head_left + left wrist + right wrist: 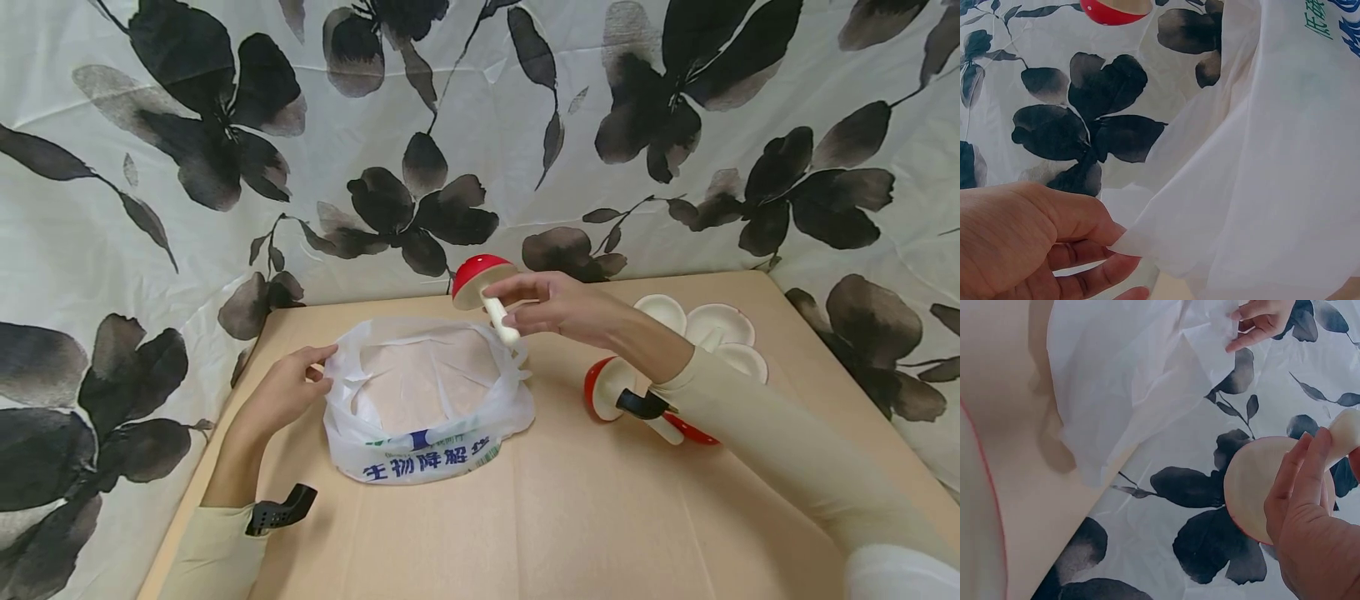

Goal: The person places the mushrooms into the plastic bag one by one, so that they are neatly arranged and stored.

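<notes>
R sleeve (780, 467) sits nearest the head cam, bottom rt. R hand (558, 308) pinches the stem of a red-capped mushroom (472, 287), above the far rt rim of a white plastic bag (435, 454), open on the table (600, 533). L hand (288, 387) is at the bag's left rim. 2nd mushroom (613, 390) lies partly behind a wrist strap (641, 404), near pale round pcs (720, 323); floral cloth (420, 225) behind.

L wrist view: L thumb + index pinch the bag edge; red cap (1112, 15) shows up top.

R wrist view: R fingers + thumb pinch the pale stem; red-rimmed pale pc (975, 531) at left edge.
</notes>
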`<state>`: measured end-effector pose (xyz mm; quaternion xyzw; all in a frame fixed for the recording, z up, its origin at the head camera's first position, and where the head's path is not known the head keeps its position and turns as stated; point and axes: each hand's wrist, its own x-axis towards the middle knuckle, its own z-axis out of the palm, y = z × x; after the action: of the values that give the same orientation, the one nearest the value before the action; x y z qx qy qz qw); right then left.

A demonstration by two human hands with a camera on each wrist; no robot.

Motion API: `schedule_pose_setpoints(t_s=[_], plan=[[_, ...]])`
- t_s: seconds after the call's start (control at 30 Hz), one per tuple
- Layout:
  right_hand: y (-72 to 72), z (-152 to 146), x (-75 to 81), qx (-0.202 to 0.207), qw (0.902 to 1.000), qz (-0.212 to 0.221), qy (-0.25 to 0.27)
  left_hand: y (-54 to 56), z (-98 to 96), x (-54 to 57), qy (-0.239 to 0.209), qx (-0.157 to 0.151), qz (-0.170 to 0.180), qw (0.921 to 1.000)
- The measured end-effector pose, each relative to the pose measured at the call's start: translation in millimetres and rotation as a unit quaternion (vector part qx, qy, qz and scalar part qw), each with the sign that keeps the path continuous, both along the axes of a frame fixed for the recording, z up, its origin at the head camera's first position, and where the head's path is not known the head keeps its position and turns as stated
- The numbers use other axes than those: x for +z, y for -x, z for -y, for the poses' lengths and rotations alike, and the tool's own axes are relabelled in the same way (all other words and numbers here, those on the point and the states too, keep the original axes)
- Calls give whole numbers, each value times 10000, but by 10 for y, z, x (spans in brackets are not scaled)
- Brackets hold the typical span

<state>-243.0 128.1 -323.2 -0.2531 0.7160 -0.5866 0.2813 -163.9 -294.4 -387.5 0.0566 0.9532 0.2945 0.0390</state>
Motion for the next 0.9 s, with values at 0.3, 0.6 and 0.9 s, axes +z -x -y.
schedule_pose_setpoints(t_s=[0.3,0.6,0.9], plan=[[43,234,-42,284,9995,-67,-105,-11,-15,18,-47,-54,-52,10000],[90,441,-131,534,9979,-33,-372,-18,-15,12,-53,-88,-76,9999],[165,689,-212,768,9964,179,-303,-5,-13,8,-66,-116,-83,9999]])
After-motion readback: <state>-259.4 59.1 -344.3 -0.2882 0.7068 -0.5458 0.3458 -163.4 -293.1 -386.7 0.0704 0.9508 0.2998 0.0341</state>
